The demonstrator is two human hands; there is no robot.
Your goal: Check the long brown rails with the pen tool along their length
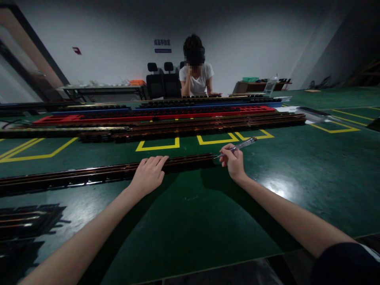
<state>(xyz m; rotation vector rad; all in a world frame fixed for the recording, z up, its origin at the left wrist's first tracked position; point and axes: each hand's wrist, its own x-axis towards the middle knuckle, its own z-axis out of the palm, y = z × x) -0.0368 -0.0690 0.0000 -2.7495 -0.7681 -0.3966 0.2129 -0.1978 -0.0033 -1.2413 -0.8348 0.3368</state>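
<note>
A long, dark strip assembly with copper-coloured rails lies across the green table. My left hand holds it down near its right end, fingers over the top and thumb on the near side. Just beyond that end, my right hand grips a screwdriver with a clear handle. Its thin metal tip points left and reaches the strip's end; whether it touches, I cannot tell.
Behind the strip lie a bundle of similar copper-railed strips, a red tray and a blue tray. More dark strips lie at the near left. Yellow lines mark the tabletop. A person sits across the table.
</note>
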